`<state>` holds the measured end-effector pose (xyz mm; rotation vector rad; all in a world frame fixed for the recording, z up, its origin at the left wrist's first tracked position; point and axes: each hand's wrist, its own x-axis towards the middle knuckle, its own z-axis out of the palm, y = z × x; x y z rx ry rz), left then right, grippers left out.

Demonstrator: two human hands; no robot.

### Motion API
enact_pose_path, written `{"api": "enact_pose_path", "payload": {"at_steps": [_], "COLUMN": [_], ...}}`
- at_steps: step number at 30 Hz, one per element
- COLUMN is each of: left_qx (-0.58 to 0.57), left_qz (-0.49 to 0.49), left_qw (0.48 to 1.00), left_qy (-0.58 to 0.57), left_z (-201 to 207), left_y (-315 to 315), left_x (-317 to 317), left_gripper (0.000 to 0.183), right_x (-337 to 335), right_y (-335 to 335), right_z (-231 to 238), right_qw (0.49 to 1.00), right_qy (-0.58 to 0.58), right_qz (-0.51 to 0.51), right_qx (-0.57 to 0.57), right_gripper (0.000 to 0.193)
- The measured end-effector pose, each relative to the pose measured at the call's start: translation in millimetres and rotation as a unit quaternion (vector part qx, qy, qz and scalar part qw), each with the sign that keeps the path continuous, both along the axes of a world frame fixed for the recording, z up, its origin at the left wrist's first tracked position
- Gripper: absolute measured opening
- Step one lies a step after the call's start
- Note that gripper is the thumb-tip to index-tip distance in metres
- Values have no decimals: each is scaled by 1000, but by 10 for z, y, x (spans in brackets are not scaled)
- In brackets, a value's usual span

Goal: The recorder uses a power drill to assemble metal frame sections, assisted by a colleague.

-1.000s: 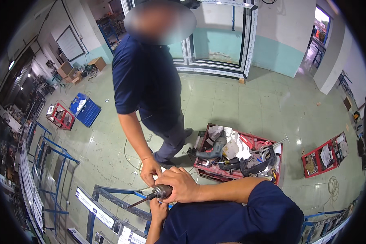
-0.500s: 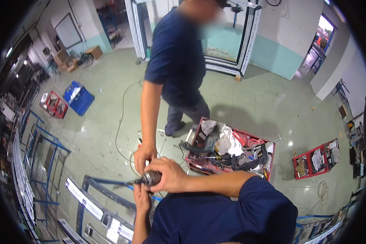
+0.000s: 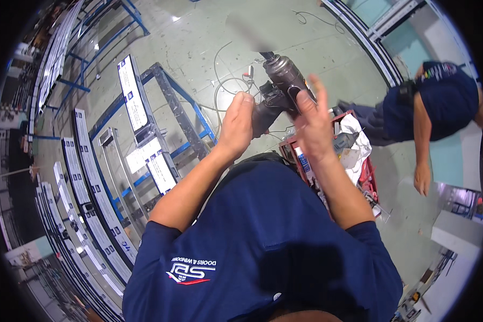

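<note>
A dark power drill [image 3: 285,76] is held in front of my chest, tilted so that its chuck points away and slightly left. A long shape, smeared by motion, extends beyond the chuck. My left hand [image 3: 237,124] is closed around the drill's black handle [image 3: 265,111]. My right hand [image 3: 314,126] is at the rear end of the drill body, thumb and forefinger spread apart. Its other fingers are blurred, and whether it touches the drill is hard to see.
A blue metal stand [image 3: 169,102] with white-labelled profiles [image 3: 131,91] is at the left; more long profiles [image 3: 99,182] lie nearer. A red tool crate [image 3: 292,153] is beyond my right forearm. A co-worker [image 3: 429,107] is at the right. A cable [image 3: 217,80] loops across the floor.
The view has turned. My left hand, earlier beside the co-worker's hand near the drill tip, now grips the handle. My right hand has loosened its hold on the body. The co-worker has moved away right.
</note>
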<state>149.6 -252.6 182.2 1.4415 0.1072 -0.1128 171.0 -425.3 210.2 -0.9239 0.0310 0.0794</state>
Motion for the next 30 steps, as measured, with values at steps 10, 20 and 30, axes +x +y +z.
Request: {"api": "enact_pose_path", "payload": {"at_steps": [10, 20, 30], "left_qx": [74, 60, 29], "left_qz": [160, 244, 328], "left_qw": [977, 956, 929], "left_qy": [-123, -153, -170], "left_z": [-14, -225, -204], "left_y": [112, 401, 784], "left_x": [-117, -241, -217], "left_gripper": [30, 17, 16], "right_x": [-3, 85, 381], "right_y": [690, 1050, 1366], "right_z": [-74, -208, -155], "right_qw": [992, 975, 936], "right_qy": [40, 78, 85], "right_qz": [113, 196, 342], "right_qx": [31, 69, -7], "right_gripper": [53, 31, 44]}}
